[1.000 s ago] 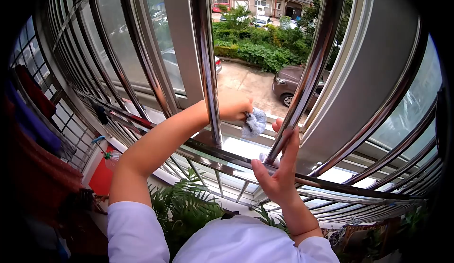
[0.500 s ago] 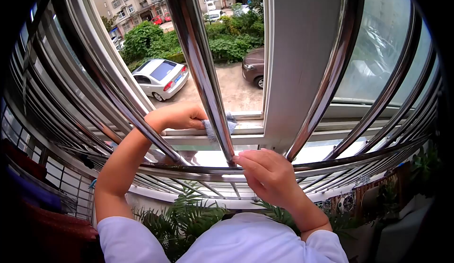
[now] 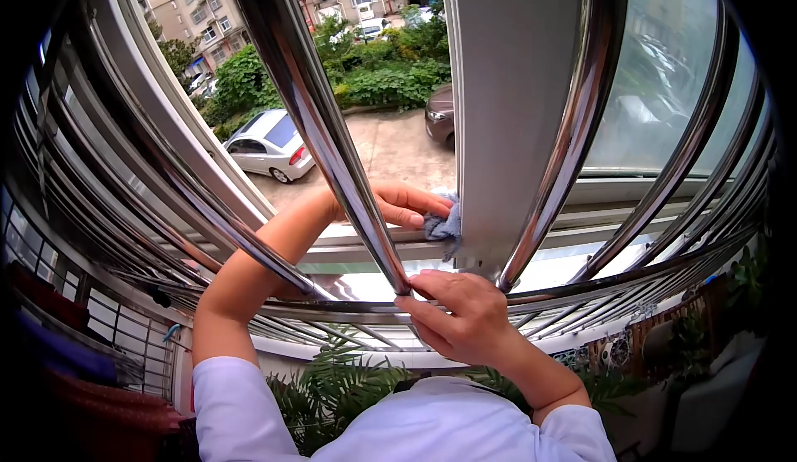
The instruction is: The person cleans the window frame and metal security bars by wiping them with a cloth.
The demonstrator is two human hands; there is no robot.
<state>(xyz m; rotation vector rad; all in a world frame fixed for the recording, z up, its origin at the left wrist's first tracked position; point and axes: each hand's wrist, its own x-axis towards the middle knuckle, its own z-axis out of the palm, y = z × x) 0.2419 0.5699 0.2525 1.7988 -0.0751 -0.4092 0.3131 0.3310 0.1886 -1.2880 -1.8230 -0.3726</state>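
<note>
My left arm reaches between the shiny metal bars. Beyond them, my left hand (image 3: 405,205) presses its fingers onto a crumpled grey-blue cloth (image 3: 445,223). The cloth lies on the window track, in the corner against the white window frame (image 3: 515,113). Part of that hand passes behind a slanted metal bar (image 3: 332,146). On the near side, my right hand (image 3: 465,308) has its thumb and fingers closed at the foot of the same bar, just where it meets the horizontal rail (image 3: 564,296).
More upright metal bars (image 3: 573,130) stand on both sides. A glass pane (image 3: 656,80) is at the right. Green plants (image 3: 332,396) grow below the rail, and dark red cloth (image 3: 100,404) hangs at lower left. Outside are a white car (image 3: 270,142) and bushes (image 3: 390,80).
My left hand has slid the cloth to the right along the track, from behind the bar into the frame corner. My right hand stays at the bar's foot. The view has shifted slightly.
</note>
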